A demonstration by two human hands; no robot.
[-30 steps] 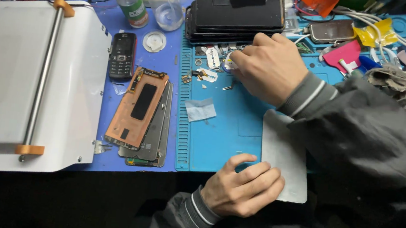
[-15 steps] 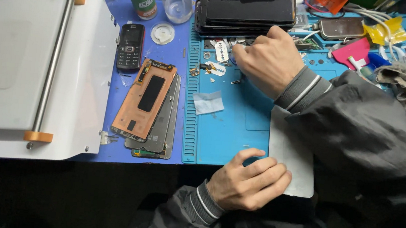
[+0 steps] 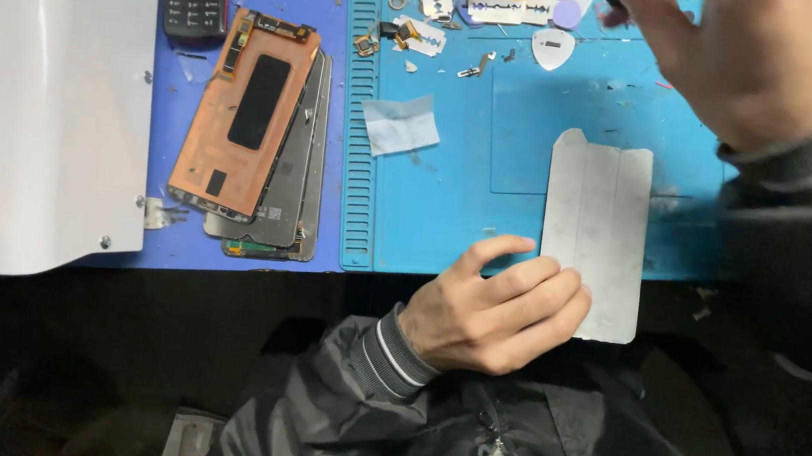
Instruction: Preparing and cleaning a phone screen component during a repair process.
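Taking the blue mat (image 3: 450, 192) as landmark, we see left of it a white machine (image 3: 47, 100), then a copper-backed phone screen (image 3: 245, 113) lying on a stack of panels. At the mat's near edge our left hand (image 3: 493, 308) rests with fingers curled and touches the grey metal plate (image 3: 596, 218), holding nothing. Above the mat's far right part our right hand (image 3: 755, 64) hovers; we cannot tell its grip.

Black zipped jacket (image 3: 543, 454), grey-and-white striped ribbed cuffs (image 3: 391, 352)
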